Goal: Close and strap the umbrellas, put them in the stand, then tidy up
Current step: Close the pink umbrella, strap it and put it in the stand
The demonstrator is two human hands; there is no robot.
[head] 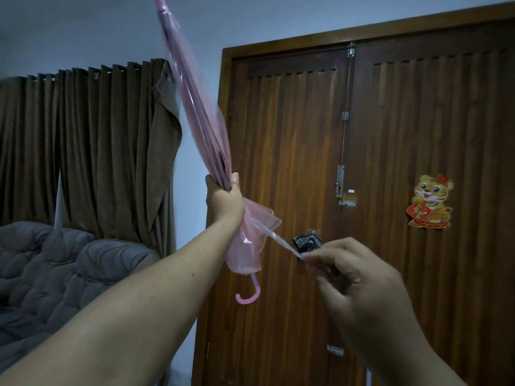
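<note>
A folded pink translucent umbrella (195, 107) points up and to the left, its tip near the top edge of the head view. My left hand (224, 199) grips the gathered canopy around its lower part. Below that hand the canopy hem flares out, and the pink hooked handle (249, 295) hangs down. The umbrella's thin clear strap (274, 236) stretches from the canopy toward the right. My right hand (351, 271) pinches the strap's free end between thumb and fingers. No umbrella stand is in view.
A dark wooden double door (390, 162) with bolts and a tiger sticker (430, 201) fills the right side. Brown curtains (83, 149) hang at the left above a grey quilted sofa (55, 274). A dark object (308, 242) hangs at the door handle.
</note>
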